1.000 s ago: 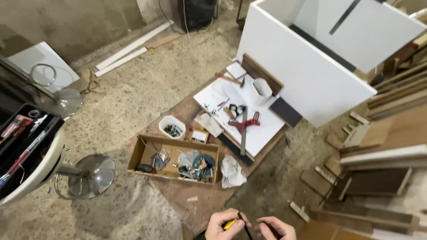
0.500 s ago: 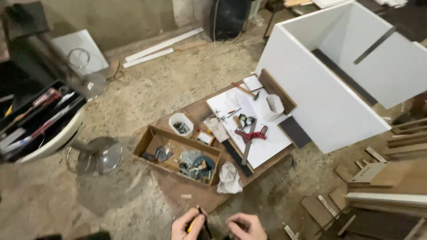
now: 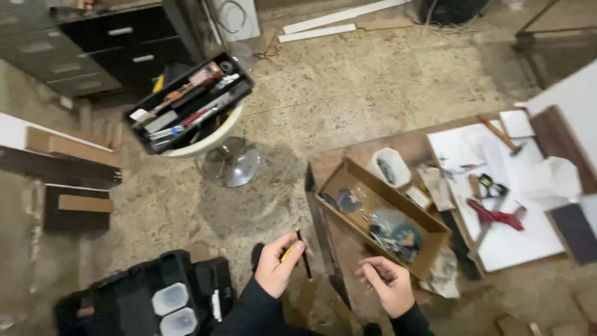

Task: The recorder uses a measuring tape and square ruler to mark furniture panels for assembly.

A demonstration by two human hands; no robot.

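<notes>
1. A speckled stone floor carries everything.
2. A brown board lies flat on the floor, bearing an open cardboard box, a white tub and a white sheet.
3. A black tool case sits by the floor's near edge.
4. White strips lie along its far edge.

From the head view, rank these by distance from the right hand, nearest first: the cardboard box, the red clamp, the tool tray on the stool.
1. Cardboard box: just above the right hand, on the brown board.
2. Red clamp: farther right, on the white sheet.
3. Tool tray: far upper left, on the white stool, beyond the left hand.
</notes>
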